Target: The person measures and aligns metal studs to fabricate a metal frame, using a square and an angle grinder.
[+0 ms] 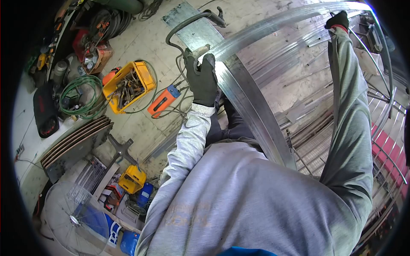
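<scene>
My left hand [201,81], in a dark glove, is closed at the near end of a long curved metal bar [273,29]. Just past its fingertips pokes a short, pale, rounded piece [201,50], partly hidden by the glove. A wide metal channel [252,100] runs from beside this hand down towards my waist. My right hand [338,20], gloved too, reaches far out with its fingers around the bar's other end. Beyond the left hand lies a flat metal plate [192,27], crossed by a thick dark cable [173,36] with a clamp-like end [217,18].
Left of me stand a yellow crate [149,77] of metal pieces and an orange power unit [164,100] with cables. A green hose [70,100] lies coiled farther left. A fan [74,219] stands at lower left. Metal rods and a barred frame [390,128] spread on the right.
</scene>
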{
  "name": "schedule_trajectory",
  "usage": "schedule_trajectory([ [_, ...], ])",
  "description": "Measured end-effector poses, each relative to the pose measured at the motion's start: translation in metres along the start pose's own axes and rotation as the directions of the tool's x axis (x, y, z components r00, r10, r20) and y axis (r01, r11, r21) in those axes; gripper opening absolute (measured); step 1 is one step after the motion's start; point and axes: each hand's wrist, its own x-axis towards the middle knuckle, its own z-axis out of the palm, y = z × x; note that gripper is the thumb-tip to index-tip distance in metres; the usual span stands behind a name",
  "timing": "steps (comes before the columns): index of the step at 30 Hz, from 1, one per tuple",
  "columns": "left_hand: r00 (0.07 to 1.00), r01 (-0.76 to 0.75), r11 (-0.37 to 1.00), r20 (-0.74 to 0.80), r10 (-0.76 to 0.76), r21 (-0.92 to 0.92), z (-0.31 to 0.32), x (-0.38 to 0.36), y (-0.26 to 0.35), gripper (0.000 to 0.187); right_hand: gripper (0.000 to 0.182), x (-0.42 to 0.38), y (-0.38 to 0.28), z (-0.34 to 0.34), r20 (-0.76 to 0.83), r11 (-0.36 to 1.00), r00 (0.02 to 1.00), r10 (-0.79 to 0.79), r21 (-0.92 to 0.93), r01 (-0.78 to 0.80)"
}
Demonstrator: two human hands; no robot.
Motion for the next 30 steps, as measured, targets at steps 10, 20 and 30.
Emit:
schedule_trajectory([
  [10, 1.0, -0.008, 0.995, 0.013, 0.009, -0.095, 0.005, 0.001, 0.0, 0.033, 0.092, 0.011, -0.001, -0.009, -0.023, 1.0, 1.0, -0.009, -0.013, 0.009],
  [20, 0.992, 0.122, 0.99, 0.023, -0.123, 0.066, -0.019, 0.011, -0.024, 0.036, 0.09, 0.054, 0.042, 0.003, -0.598, 0.965, 0.776, -0.201, -0.257, 0.052],
  [30, 1.0, 0.002, 0.999, -0.026, -0.001, 0.039, -0.006, 0.001, -0.01, 0.032, 0.079, 0.022, 0.001, 0.008, -0.823, 0.913, 0.468, -0.324, -0.401, -0.073],
])
